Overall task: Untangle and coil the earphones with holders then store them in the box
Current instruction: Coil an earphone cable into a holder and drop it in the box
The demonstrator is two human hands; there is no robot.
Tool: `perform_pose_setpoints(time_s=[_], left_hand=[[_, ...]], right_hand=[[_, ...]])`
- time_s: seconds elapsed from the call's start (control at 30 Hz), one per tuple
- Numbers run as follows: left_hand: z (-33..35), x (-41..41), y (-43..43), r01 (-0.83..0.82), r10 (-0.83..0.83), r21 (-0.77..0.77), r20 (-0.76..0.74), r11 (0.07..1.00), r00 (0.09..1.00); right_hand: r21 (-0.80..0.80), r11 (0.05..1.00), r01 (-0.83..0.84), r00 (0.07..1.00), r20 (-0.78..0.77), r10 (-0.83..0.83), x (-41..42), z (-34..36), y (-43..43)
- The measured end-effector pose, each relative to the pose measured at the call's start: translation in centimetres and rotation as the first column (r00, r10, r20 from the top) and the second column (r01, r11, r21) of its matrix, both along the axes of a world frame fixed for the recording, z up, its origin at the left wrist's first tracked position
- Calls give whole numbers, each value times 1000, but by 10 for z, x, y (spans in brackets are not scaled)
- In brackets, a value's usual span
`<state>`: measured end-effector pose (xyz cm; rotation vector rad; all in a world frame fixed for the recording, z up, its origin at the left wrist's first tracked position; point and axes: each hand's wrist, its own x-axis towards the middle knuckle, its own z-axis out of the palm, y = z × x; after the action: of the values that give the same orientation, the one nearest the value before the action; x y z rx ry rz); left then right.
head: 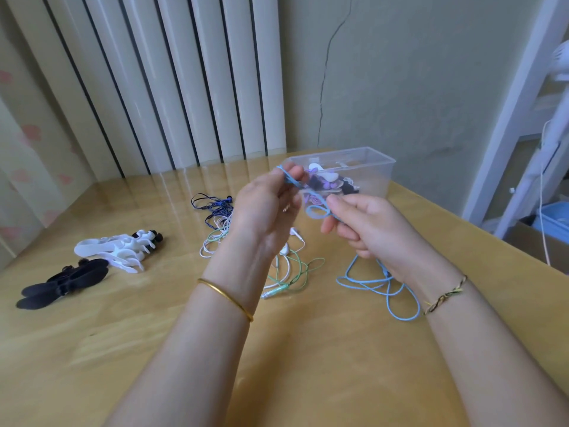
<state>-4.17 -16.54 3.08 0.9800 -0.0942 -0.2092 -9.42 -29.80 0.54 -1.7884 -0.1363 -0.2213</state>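
This looks like a room in a home. A glossy wooden counter (92, 349) stands in a corner, with a pink-flowered curtain (27, 143) at 9 o'clock, white vertical slats (172, 81) at 11, a cracked painted wall (400, 72) at 1, and white shelving (517, 118) above a cardboard box (535, 241) at 3.

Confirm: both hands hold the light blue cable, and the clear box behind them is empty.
Not empty: the head view shows the clear box holding purple, white and black pieces. The left hand and right hand do hold the light blue cable.
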Motion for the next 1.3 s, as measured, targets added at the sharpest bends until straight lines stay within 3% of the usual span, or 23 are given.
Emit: perform_pose_setpoints(time_s=[0.03, 0.1, 0.2, 0.33, 0.4, 0.43, 0.5, 0.53, 0.6, 0.67, 0.73, 0.83, 0.9, 0.97, 1.0, 1.03, 1.17, 1.23, 1.3], left_hand=[[-4, 3, 2, -109, 97, 123, 94, 986, 991], [-12, 9, 6, -316, 182, 416, 330, 853, 926], [-17, 7, 11, -440, -41, 674, 571, 594, 820], [-9, -3, 3, -492, -404, 823, 569, 286, 717], [-9, -5, 1, -456, -479, 862, 503, 220, 719], [-9, -6, 1, -380, -487, 889, 457, 254, 744], [-7, -12, 2, -91, -454, 872, 336, 481, 825], [-5, -13, 2, 71, -423, 775, 264, 628, 867], [1, -12, 2, 293, -370, 417, 115, 860, 922], [6, -8, 2, 296, -300, 107, 22, 949, 954], [4, -8, 1, 193, -195, 82, 14, 978, 981], [-4, -10, -6, -29, -39, 331, 198, 943, 979], [-8, -9, -8, -282, 12, 538, 451, 794, 893], [-11, -8, -7, -527, -111, 664, 670, 531, 734], [-12, -8, -7, -567, -204, 698, 691, 437, 694], [-13, -9, -6, -548, -280, 735, 667, 400, 690], [-8, -14, -6, -329, -337, 817, 514, 474, 789], [-5, -13, -4, -180, -265, 766, 418, 617, 869], [-2, -10, -3, 41, -198, 557, 224, 829, 954]], right_hand=[[2, 999, -45, 999, 13, 45, -2, 2, 0], [92, 987, -132, 989, 75, 125, -5, 6, 0], [277, 957, -84, 977, 214, 24, -4, 11, -3], [372, 919, 127, 927, 285, -243, 4, 7, -11], [356, 908, 220, 896, 294, -333, 10, 1, -15], [331, 903, 274, 880, 291, -374, 14, -2, -16], [262, 879, 398, 854, 243, -460, 21, -9, -21], [191, 874, 448, 848, 219, -482, 24, -13, -24], [-30, 903, 428, 888, 196, -415, 25, -18, -28], [-204, 940, 275, 956, 164, -244, 18, -17, -20], [-318, 935, 158, 979, 170, -108, 10, -11, -10], [-466, 875, 131, 979, 198, -41, 2, -5, -3], [-436, 887, 155, 973, 222, -62, 0, -3, -3], [-352, 923, 158, 965, 251, -69, -2, -2, -2], [-304, 938, 168, 959, 271, -84, -2, -1, -3], [-261, 945, 195, 949, 293, -115, -1, 0, -4], [-260, 893, 367, 900, 341, -270, 7, -4, -14], [-258, 904, 341, 917, 302, -260, 9, -7, -16], [-246, 931, 270, 950, 228, -216, 9, -9, -16]])
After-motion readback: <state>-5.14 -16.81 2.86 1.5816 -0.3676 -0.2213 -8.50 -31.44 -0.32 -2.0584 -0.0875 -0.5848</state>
